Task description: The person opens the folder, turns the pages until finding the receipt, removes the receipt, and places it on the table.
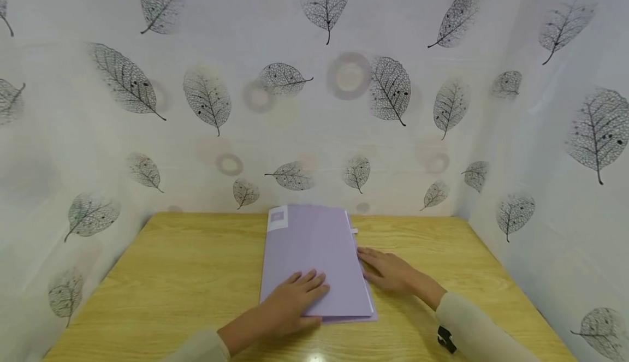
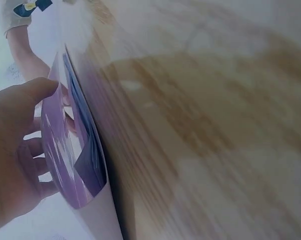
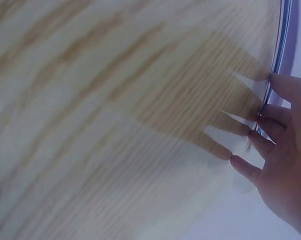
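Note:
A lilac folder (image 1: 314,258) lies closed on the table, with a white label (image 1: 278,217) at its far left corner. A small pale tab (image 1: 355,231) sticks out from its right edge. My left hand (image 1: 295,302) rests on the near left part of the cover with its fingers spread, thumb by the near edge. In the left wrist view, the folder's near end gapes a little, showing dark blue sheets (image 2: 93,167) inside. My right hand (image 1: 393,271) touches the folder's right edge with its fingertips, its fingers fairly straight.
The wood-grain table (image 1: 196,263) extends on both sides of the folder. A pale curtain (image 1: 314,132) printed with dark leaves stands behind and along both sides. Below the right sleeve (image 1: 476,324) shows a black-and-white item (image 1: 446,340).

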`<state>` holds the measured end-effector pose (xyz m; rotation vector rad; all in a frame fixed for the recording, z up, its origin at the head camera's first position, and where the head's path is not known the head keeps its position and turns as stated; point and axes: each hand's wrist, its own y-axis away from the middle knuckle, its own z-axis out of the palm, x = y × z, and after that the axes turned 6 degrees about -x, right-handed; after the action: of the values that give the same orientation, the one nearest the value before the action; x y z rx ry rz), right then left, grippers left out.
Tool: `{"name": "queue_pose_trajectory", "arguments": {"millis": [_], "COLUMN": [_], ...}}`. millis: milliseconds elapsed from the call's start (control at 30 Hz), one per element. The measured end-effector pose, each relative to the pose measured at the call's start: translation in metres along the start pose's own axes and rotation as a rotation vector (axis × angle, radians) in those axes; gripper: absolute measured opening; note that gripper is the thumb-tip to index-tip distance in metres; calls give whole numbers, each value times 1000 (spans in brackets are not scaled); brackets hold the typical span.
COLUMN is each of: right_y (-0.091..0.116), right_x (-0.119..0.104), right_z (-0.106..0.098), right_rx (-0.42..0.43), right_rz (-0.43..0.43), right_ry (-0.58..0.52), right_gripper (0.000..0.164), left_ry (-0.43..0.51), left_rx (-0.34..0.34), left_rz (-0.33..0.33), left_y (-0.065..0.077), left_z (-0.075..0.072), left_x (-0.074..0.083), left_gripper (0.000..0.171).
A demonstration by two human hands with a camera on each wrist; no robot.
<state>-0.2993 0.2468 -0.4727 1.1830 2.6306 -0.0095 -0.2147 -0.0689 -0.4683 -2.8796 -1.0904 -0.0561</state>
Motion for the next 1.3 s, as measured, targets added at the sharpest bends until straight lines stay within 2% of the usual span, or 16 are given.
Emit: {"name": "queue_pose_trajectory", "arguments": {"millis": [100,233,400,567,700,867,1067,1300], "right_y": [-2,-4,-2,0,-4,-12,-10,-6], "right_x": [0,-1,-4,-5,-2,1,-3,-8], "right_z": [1,2,2,1,-1,1,1,-5], "right_rx": [29,68,49,42,96,178,163,67], "right_rz": [-21,-45,-62,-82,-146,-231,-187,-73], "right_ry": [53,119,132,147,165,196,192,120], "right_gripper": [53,46,40,42,44,44,39,45], "left_ry": [-18,-33,-49,-31,-41,-48,-50,-115], "left_rx": [53,156,316,446,526,584,659,797], "left_rz": [18,58,122,170,208,223,236,261], "left_y": [2,3,3,-2,-10,-16,-17,-11], "left_z": [0,2,4,3,-4,-19,-37,-60], "left_x": [-2,-5,-4,2,3,3,7,5], "left_gripper": [60,54,48,45,45,45,52,64]}}
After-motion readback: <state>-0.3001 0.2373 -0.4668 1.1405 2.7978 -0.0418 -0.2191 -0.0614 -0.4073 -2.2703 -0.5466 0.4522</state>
